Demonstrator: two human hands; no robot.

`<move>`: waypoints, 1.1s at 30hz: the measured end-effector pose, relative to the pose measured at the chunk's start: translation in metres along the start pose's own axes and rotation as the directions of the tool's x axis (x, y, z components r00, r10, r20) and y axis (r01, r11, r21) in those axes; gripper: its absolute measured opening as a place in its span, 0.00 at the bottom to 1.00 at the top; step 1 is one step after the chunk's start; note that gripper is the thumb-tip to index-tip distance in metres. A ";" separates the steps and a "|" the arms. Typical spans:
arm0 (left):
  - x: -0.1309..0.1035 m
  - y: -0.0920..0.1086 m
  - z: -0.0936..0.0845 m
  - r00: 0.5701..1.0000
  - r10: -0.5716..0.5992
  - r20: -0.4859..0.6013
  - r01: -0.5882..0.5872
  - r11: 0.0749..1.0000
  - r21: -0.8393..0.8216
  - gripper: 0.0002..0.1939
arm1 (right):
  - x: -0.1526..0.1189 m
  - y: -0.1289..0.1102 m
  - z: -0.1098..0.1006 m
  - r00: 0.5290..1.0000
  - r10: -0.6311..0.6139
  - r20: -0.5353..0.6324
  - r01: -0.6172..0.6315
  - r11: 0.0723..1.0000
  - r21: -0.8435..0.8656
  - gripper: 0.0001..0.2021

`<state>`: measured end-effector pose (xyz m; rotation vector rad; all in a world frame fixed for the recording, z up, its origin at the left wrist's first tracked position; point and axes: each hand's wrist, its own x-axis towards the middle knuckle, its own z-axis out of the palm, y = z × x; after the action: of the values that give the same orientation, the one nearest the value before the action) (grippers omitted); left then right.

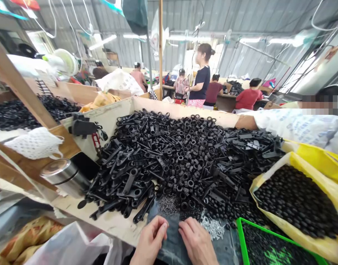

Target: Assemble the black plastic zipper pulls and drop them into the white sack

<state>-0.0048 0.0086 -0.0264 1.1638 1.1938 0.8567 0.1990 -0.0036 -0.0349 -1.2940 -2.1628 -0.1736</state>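
Note:
At the bottom centre, my left hand [151, 237] has its thumb and fingers pressed together; anything between them is too small to make out. A short gap separates it from my right hand [195, 239], whose fingers are curled down to the dark table mat [173, 241], fingertips hidden. Small dark screws [168, 203] lie just beyond both hands. Silver screws [213, 226] are beside my right hand. Farther back is a heap of black parts: long handles [130, 180] at left, ribbed rings [185, 158] in the middle, flat pieces [246, 143] at right.
A yellow-edged bag of black balls [296, 202] and a green tray [242, 239] stand at right. At left are a steel cup [63, 175] and a dark phone [84, 165]. Wooden boards [157, 105] edge the bench. Several people are in the background, one standing [202, 79].

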 end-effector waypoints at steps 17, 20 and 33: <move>0.011 0.003 0.039 0.975 -0.213 0.062 0.217 0.854 -0.473 0.36 | 0.017 -0.019 -0.014 0.878 0.455 0.149 -0.441 0.646 0.623 0.13; 0.011 0.005 0.046 0.964 -0.249 0.096 0.259 0.782 -0.568 0.36 | 0.011 -0.022 -0.004 0.840 0.528 0.128 -0.464 0.576 0.673 0.13; -0.013 0.032 0.034 0.920 -0.344 0.191 0.378 0.637 -0.672 0.29 | 0.006 -0.036 -0.013 0.887 0.462 0.001 -0.355 0.680 0.641 0.09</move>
<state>0.0277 -0.0039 0.0067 0.2906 0.8811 0.8488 0.1728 -0.0225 -0.0139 -1.2538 -1.5191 0.5736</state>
